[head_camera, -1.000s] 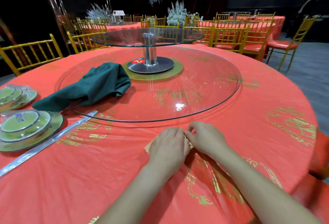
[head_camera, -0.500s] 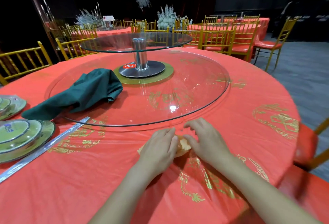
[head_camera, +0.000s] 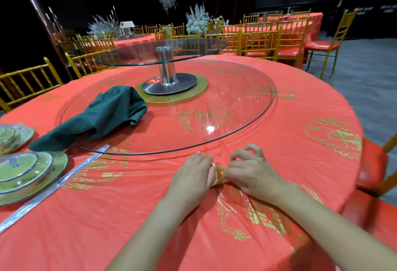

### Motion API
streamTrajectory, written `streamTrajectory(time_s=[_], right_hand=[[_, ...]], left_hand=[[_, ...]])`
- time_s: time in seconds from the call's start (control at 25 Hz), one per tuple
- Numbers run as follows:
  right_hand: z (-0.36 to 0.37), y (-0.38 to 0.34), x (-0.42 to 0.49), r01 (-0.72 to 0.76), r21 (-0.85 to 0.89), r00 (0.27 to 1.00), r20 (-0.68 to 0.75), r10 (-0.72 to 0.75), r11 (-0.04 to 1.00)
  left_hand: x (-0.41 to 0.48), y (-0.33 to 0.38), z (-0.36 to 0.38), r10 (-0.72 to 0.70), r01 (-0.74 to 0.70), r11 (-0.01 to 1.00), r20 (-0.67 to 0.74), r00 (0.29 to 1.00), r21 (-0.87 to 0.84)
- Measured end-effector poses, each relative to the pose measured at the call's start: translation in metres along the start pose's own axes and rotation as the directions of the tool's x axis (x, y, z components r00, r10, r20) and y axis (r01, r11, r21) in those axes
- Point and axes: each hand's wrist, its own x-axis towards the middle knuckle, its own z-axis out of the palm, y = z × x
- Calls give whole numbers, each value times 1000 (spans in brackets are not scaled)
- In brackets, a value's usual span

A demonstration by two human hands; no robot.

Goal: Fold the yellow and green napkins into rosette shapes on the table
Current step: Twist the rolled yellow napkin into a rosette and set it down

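Observation:
The yellow napkin (head_camera: 219, 173) is bunched small on the red tablecloth (head_camera: 129, 217), near the front edge of the glass turntable. Only a strip of it shows between my hands. My left hand (head_camera: 193, 176) covers its left side with fingers curled over it. My right hand (head_camera: 251, 171) pinches its right side, thumb and forefinger closed on the cloth, other fingers raised. The green napkin (head_camera: 96, 118) lies crumpled and loose on the left of the glass turntable (head_camera: 236, 124), one end trailing onto the tablecloth.
Stacked wrapped plates (head_camera: 25, 174) sit at the left table edge, with a silver strip (head_camera: 53, 186) lying diagonally beside them. A raised glass tier on a metal post (head_camera: 166, 66) stands at the centre. Gold chairs (head_camera: 264, 42) ring the table; a red seat (head_camera: 373, 169) is close on the right.
The napkin has been gathered tighter between my hands, which stay together at the same spot. The camera has shifted slightly, moving the scene leftward and down.

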Motion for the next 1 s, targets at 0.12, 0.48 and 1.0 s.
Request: streamTrajectory(time_s=[0.12,0.48,1.0], right_hand=[[3,3,7,-344,228,931,208,299,911],[34,-11,37,-594,127,792,264,551,794],[22,-4,32,-559,-41,768,350,535,828]], left_hand=[[0,-2,2,14,-15,1000,37,999,11],[-2,2,2,-15,14,999,33,999,35],[3,6,-1,-18,10,995,88,996,96]])
